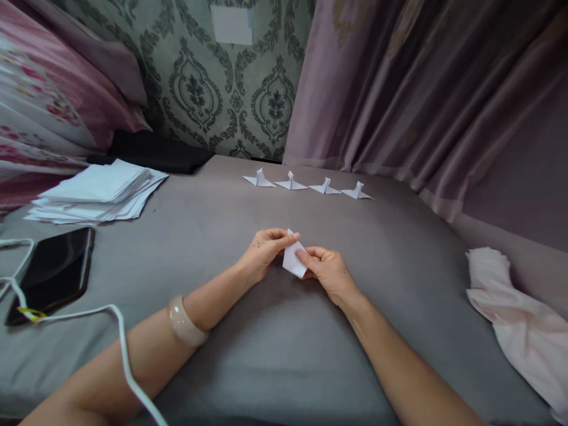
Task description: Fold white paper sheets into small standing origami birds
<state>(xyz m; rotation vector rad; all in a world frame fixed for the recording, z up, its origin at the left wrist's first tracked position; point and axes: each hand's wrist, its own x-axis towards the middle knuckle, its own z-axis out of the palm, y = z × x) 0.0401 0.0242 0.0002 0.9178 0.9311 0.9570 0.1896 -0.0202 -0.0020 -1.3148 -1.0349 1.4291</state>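
Between my two hands, above the middle of the grey sheet, is a small piece of folded white paper with a pointed top. My left hand pinches its upper tip, thumb in front and fingers behind. At its lower right side, my right hand grips the paper with the thumb flat on the front face; the fingers behind are partly hidden. Farther back stands a row of several folded paper figures, each with flat pointed wings and an upright middle part.
A stack of white paper sheets lies at the left by a black cloth. Nearer are a black tablet or phone and a white cable crossing my left forearm. Pale pink cloth lies right; curtains hang behind.
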